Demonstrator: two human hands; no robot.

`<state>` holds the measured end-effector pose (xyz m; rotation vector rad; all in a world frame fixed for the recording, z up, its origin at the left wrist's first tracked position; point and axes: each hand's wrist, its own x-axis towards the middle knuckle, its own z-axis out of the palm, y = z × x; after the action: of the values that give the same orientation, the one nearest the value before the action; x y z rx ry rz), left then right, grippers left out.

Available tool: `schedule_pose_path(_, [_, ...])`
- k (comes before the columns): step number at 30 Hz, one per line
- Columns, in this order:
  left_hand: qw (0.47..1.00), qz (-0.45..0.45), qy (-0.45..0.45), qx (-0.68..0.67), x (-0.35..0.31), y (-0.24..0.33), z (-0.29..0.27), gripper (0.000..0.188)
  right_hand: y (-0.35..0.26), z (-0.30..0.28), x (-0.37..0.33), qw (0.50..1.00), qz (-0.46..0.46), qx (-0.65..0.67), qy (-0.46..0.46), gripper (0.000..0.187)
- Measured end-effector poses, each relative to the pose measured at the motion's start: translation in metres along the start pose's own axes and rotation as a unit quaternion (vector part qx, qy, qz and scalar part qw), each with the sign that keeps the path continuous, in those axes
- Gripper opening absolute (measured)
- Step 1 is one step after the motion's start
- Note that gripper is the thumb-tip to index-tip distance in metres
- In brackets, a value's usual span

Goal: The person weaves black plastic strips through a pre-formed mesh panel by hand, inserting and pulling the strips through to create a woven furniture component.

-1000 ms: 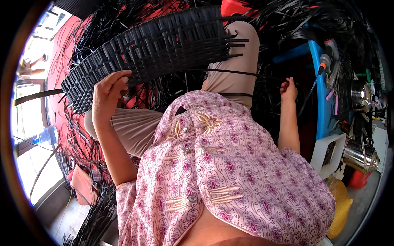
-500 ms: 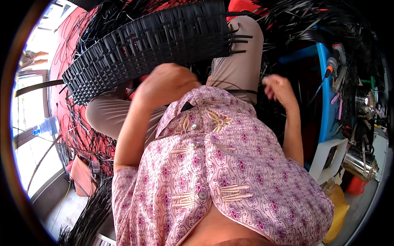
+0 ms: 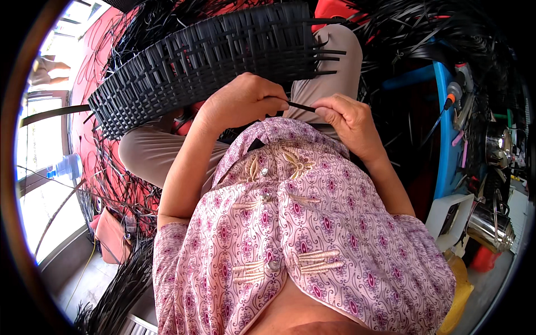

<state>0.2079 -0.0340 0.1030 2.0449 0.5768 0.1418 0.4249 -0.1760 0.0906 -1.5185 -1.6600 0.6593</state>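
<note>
A narrow black strip (image 3: pixel 302 106) runs between my two hands above my lap. My left hand (image 3: pixel 244 99) is closed around its left end, with the fingertips partly tucked out of sight. My right hand (image 3: pixel 347 118) pinches the other end between thumb and fingers. Just beyond my left hand, a black woven panel (image 3: pixel 201 64) of flat strips leans across my folded legs. Loose strip ends stick out from its right edge, and one longer strip (image 3: pixel 53 115) juts from its left end.
Heaps of loose black strips (image 3: pixel 413 28) lie around me on the red floor covering (image 3: pixel 92 111). To the right stand a blue plastic frame (image 3: pixel 445 128), an orange-and-grey screwdriver (image 3: pixel 451 96) and a metal flask (image 3: pixel 491 223). A pink bag (image 3: pixel 111 237) sits at the left.
My right hand has moved left and in toward my left hand, which has shifted slightly right. A black strip now shows held between them. The woven panel stays nearly where it was.
</note>
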Motion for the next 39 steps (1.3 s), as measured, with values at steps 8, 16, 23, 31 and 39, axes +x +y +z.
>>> schedule_pose_path(8, [0.993,-0.032,0.074,-0.086,0.031,-0.007,0.017,0.022,0.012,0.0,0.028,0.994,-0.035,-0.08,0.07,0.013])
schedule_pose_path(16, [0.924,-0.084,0.282,-0.243,0.089,-0.056,0.021,0.035,0.066,-0.028,0.103,0.968,-0.061,-0.189,0.155,0.021])
schedule_pose_path(23, [0.91,-0.099,0.266,-0.302,0.096,-0.054,0.03,0.046,0.11,-0.022,0.124,0.978,-0.035,-0.171,0.112,0.021])
schedule_pose_path(31, [0.899,-0.096,0.26,-0.339,0.091,-0.055,0.034,0.05,0.128,-0.018,0.131,0.986,-0.056,-0.141,0.072,0.023])
schedule_pose_path(39, [0.876,-0.097,0.275,-0.383,0.09,-0.049,0.039,0.052,0.145,-0.028,0.146,0.996,-0.042,-0.073,-0.03,0.02])
